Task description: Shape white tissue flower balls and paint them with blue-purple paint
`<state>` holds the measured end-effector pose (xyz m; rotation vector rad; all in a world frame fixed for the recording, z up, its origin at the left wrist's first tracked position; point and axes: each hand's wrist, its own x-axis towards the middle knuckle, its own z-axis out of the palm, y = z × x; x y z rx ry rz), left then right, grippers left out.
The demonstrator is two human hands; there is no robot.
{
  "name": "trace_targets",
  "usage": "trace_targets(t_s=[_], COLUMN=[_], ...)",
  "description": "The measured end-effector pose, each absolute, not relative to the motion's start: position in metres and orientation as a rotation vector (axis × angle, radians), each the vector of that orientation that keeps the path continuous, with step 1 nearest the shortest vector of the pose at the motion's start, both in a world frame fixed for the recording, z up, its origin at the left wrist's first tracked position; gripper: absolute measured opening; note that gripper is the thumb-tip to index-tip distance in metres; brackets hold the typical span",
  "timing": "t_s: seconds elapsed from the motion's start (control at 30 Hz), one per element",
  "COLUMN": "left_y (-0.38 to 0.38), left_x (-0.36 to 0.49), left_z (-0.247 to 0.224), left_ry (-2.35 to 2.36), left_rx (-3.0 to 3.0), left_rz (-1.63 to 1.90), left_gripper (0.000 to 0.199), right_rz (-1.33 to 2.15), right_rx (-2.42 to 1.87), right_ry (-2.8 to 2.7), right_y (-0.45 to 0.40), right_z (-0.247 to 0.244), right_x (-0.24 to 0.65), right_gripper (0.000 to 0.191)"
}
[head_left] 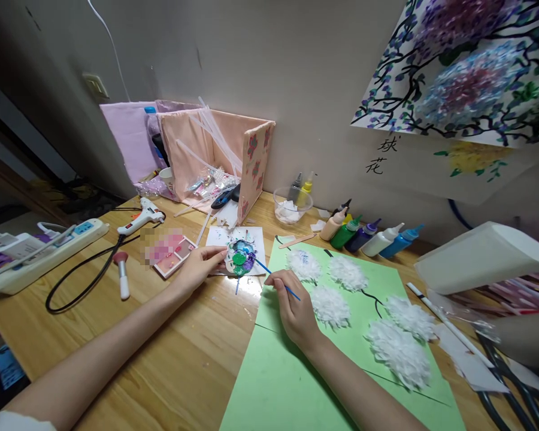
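Note:
A thin blue brush [291, 293] is held in my right hand [293, 305], its tip reaching into the paint palette [239, 260]. Green, purple and blue paint covers the palette, which lies on a white paper sheet [257, 234]. The fingers of my left hand [203, 265] pinch the palette's left edge. Beneath my right hand and forearm spreads green paper [269, 371] with several fluffy white paper flowers [330, 306] and black painted stems. The upper left flower [303, 264] shows blue marks.
Several paint bottles [342, 232] and a clear bowl [291, 206] stand behind the green paper. Leftward are a makeup palette [175, 257], brush [123, 276], glue gun [141, 216] and power strip [49, 257]. A pink box [256, 167] stands behind; scissors [512, 380] lie right.

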<state>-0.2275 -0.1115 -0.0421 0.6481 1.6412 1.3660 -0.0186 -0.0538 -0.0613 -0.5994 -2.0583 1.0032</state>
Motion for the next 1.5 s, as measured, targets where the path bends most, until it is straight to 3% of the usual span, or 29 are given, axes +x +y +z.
trace_targets(t_s=[1.5], left_y=[-0.1093], left_x=[-0.2285], left_z=[-0.0425], left_ry=[1.654], left_rx=[0.666], left_rz=[1.366], left_gripper=[0.046], right_rz=[1.052], right_rx=[-0.582], right_ry=[-2.017], right_y=[-0.0511], right_z=[-0.0634], right_x=[-0.0171], right_gripper=[0.023])
